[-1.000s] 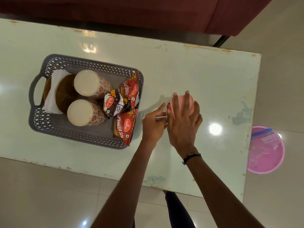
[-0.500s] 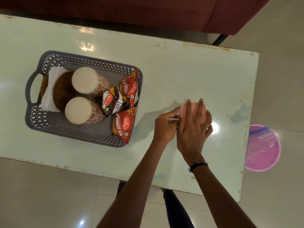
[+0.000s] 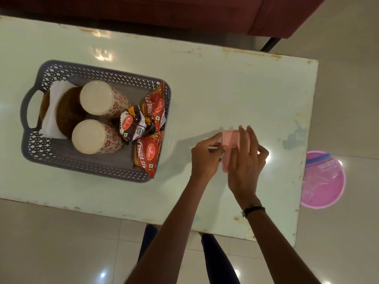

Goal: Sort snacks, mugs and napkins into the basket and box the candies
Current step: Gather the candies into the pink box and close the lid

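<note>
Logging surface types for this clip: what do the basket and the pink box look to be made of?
Basket: probably moulded grey plastic, matte, judging by its uniform lattice cut-outs and moulded handle. Pink box: likely smooth, slightly glossy plastic with thin rigid walls; both hands cover much of it, so less certain.

Both hands on pink box (image 3: 230, 140) on desk (image 3: 225, 89): right hand (image 3: 245, 160) flat on top, left hand (image 3: 206, 155) pinching its left edge. Grey basket (image 3: 92, 167) holds 2 mugs, snack packets, napkin.
</note>
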Demonstrator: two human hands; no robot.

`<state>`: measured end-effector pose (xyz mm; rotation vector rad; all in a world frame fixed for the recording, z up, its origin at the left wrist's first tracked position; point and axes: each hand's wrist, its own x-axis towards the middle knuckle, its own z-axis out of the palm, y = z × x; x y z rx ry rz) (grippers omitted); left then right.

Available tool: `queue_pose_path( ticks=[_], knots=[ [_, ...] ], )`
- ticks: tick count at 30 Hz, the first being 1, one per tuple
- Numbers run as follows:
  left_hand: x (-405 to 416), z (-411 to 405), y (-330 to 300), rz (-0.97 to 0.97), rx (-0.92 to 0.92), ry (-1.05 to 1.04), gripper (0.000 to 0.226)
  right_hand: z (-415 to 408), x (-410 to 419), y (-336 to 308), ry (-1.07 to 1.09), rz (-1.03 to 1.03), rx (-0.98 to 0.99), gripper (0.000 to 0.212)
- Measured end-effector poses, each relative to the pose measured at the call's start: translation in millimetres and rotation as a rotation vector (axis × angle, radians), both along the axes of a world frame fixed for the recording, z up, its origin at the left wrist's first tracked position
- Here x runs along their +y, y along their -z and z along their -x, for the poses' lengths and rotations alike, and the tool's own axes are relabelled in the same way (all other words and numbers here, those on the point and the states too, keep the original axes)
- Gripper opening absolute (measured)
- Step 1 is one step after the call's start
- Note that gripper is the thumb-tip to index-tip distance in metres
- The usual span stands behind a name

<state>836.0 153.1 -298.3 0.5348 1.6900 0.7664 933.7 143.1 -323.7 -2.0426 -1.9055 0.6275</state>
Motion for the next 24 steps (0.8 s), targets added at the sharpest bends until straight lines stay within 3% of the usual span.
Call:
queue_pose_path(
  ticks=[3, 5, 9, 12, 18, 24],
  knots=[
    [7, -1, 4, 0.0, 0.042, 0.005, 0.044, -21, 3, -6, 0.268, 0.067, 0.475, 0.049],
    [8, 0, 5, 0.015, 0.041, 0.008, 0.044, -36, -4, -13, 0.407, 0.202, 0.635, 0.048],
    [8, -1, 7, 0.029, 0.053, -0.012, 0.042, -57, -31, -18, 0.368, 0.359, 0.657, 0.042],
    [8, -3, 7, 0.021, 0.075, -0.013, 0.041, -56, -42, -21, 0.451, 0.396, 0.778, 0.037],
    [14, -6, 8, -0.002, 0.222, 0.022, 0.036, -42, -40, -31, 0.627, 0.393, 0.969, 0.028],
    [24, -13, 6, -0.001, 0.181, 0.126, 0.037, -40, -35, -31, 0.775, 0.303, 0.936, 0.014]
  ],
)
